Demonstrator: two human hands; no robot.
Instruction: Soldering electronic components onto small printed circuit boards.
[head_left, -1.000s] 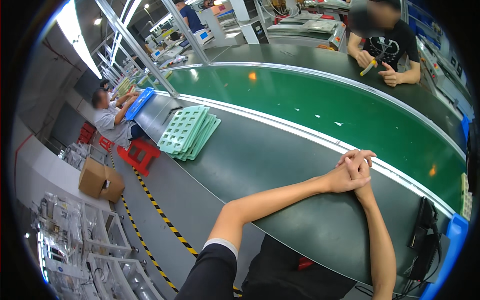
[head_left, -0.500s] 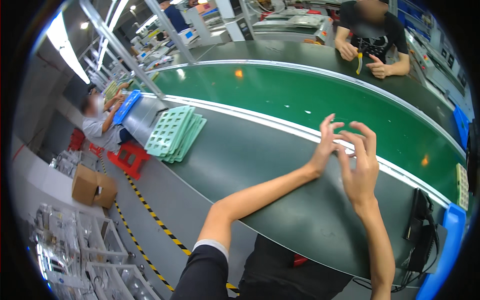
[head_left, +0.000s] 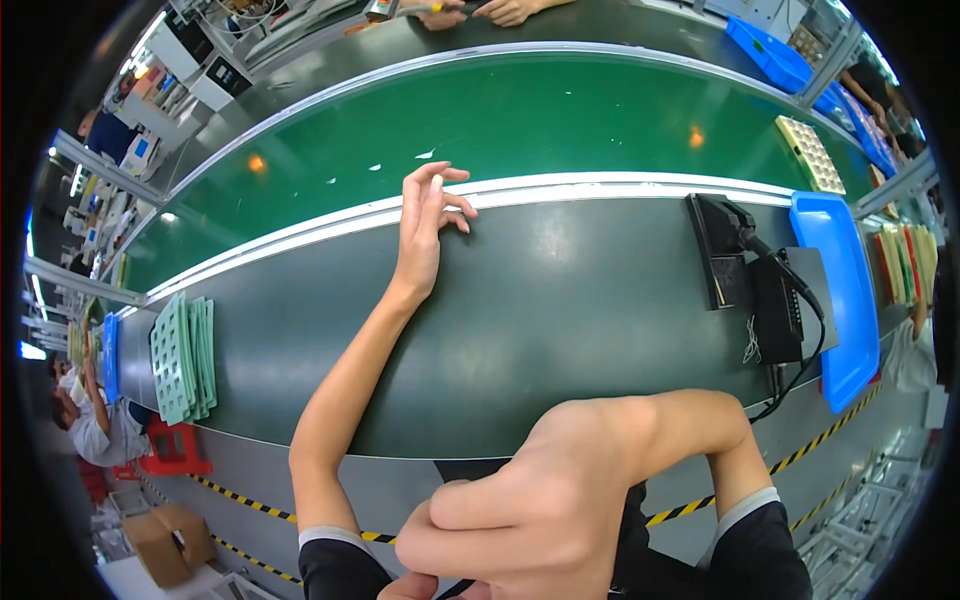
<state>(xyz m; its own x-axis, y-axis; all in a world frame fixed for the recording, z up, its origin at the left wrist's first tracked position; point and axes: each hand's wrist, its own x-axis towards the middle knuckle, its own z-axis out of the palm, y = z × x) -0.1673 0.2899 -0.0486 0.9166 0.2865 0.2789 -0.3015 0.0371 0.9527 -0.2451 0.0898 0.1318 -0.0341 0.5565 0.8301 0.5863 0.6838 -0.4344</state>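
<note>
Above the dark green workbench (head_left: 560, 330), my left hand (head_left: 425, 235) reaches to the metal rail (head_left: 630, 187) along the belt. Its fingers are loosely bent and apart, and it holds nothing. My right hand (head_left: 540, 500) is raised close in front of me, nearer than the bench edge. Its fingers are curled inward. Something dark shows at the lower rim by the fingertips, but whether they grip it is hidden.
Green perforated trays (head_left: 182, 358) stand stacked at left. A black device (head_left: 715, 250) with cables, a black box (head_left: 775, 310) and a blue tray (head_left: 850, 300) lie at right. Past the green belt (head_left: 520, 110), a co-worker's hands (head_left: 505, 10) work with a yellow-handled tool.
The view has swung to the right. My hands, earlier close together over the bench with fingers spread, have parted; the right has come back toward me and its fingers have curled.
</note>
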